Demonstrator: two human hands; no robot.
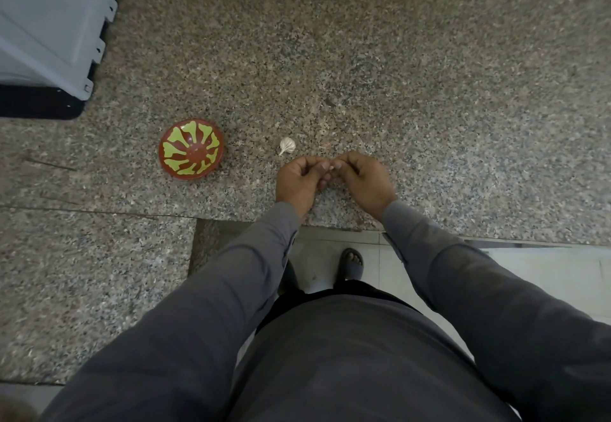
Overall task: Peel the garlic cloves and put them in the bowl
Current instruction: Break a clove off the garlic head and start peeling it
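Both hands meet just above the table's near edge, fingers curled and fingertips touching. The left hand (299, 178) and the right hand (362, 178) pinch something small and pale between them, a clove (329, 167), mostly hidden by the thumbs. A garlic bulb (287, 145) lies on the table (429, 91) just beyond the left hand, apart from it. The bowl (191, 149), red with green markings, stands to the left of the bulb, near the table's near edge; its inside looks bare. A grey appliance (49, 24) sits at the far left corner. Grey sleeves (231, 272) cover both arms.
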